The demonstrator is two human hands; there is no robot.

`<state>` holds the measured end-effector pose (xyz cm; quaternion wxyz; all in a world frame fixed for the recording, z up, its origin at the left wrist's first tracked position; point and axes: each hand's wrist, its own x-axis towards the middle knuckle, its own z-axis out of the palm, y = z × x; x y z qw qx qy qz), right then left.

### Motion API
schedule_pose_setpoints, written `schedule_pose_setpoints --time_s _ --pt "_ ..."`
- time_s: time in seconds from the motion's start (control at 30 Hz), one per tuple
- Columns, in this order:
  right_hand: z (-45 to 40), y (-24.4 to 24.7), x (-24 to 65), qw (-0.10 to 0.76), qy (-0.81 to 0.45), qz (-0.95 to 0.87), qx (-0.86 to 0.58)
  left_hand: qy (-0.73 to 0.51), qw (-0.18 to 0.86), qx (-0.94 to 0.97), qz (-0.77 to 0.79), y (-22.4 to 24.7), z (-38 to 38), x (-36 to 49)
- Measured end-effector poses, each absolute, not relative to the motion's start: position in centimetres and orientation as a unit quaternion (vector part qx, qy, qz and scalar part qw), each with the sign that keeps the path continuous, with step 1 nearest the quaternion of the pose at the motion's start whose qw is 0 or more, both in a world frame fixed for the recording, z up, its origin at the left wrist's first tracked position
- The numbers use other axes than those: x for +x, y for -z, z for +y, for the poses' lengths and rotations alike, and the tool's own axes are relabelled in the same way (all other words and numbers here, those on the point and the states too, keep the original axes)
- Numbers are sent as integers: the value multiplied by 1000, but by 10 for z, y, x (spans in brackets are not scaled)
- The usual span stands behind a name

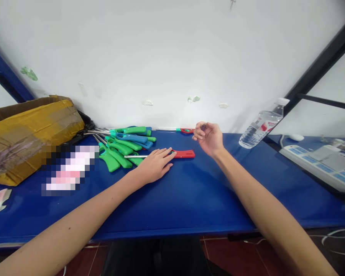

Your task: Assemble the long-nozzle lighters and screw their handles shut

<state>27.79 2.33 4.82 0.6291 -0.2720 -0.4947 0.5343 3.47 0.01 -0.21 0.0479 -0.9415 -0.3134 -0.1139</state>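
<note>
My left hand (155,165) lies palm down over the middle of a red long-nosed lighter (184,154), fingers across it and thumb on the near side. The lighter's metal tube (135,156) sticks out to the left. Raised just right of the lighter's handle end, my right hand (209,137) has its palm turned up and fingers curled. A small dark round thing (204,127) shows between those fingers; its kind is unclear. Behind, against the wall, lies another red lighter (186,130). Left of my hands sits a pile of green and blue lighters (123,147).
A taped cardboard box (31,134) stands at the left, with a blurred-out pale patch (71,168) beside it. On the right are a tilted water bottle (260,124) and a white power strip (319,165). The blue table (172,207) meets a white wall.
</note>
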Motion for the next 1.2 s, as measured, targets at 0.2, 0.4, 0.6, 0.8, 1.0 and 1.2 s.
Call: schedule_pose_setpoints --time_s 0.2,0.4,0.6,0.8,1.0,1.2 --pt "26 -45 282 620 -542 -484 -296 121 48 -942 -309 5 1 34" --pt "20 -48 277 647 -529 -461 -298 126 37 -942 -308 4 1 33" --pt "13 -52 274 621 -585 -440 -282 125 44 -942 -309 4 0 33" --pt "16 -54 275 608 -588 -453 -280 123 34 -941 -312 6 1 33" --pt "24 -46 278 620 -569 -451 -298 139 25 -941 -307 8 3 31" --pt "22 -45 277 641 -552 -432 -314 120 35 -941 -314 5 0 32"
